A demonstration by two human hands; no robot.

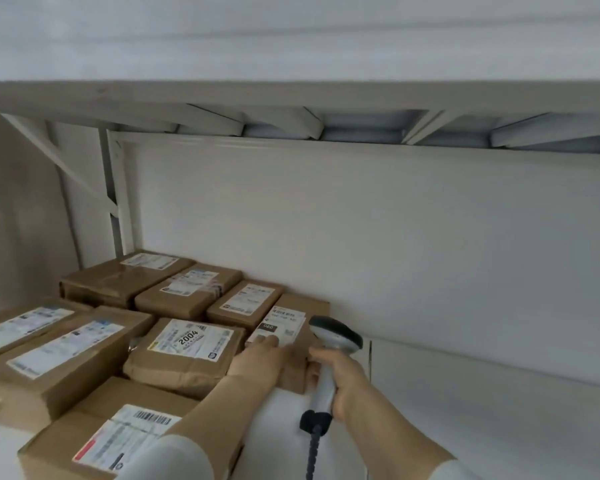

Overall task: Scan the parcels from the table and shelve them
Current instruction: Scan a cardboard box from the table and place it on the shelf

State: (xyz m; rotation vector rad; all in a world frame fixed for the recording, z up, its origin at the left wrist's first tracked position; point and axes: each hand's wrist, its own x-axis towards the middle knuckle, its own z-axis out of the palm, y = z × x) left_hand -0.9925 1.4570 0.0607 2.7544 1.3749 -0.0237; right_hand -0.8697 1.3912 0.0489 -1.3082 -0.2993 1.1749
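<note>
Parcels (59, 358) in brown cardboard, each bearing a white shipping label, crowd the left half of a white metal shelf (465, 410), packed side by side in rows. We look down from head height as the left hand (260, 358) lies flat on the end parcel (305, 304), the one furthest right in the group. Its fingers are straight and stretched across the parcel's label (286, 323). They grip nothing, and we cannot see the thumb. That parcel rests on the shelf just beside the box marked "2004" (187, 358), with its far end close to the white back panel (395, 237). At its right side, the right hand (340, 379) is wrapped around the handle of a grey barcode scanner (335, 336), whose dark head hangs by the parcel's right edge, near the label. A black coiled cable (314, 448) drops from the base of the handle toward us. Overhead, we see the underside of the upper shelf (291, 95) with its slanted braces.
</note>
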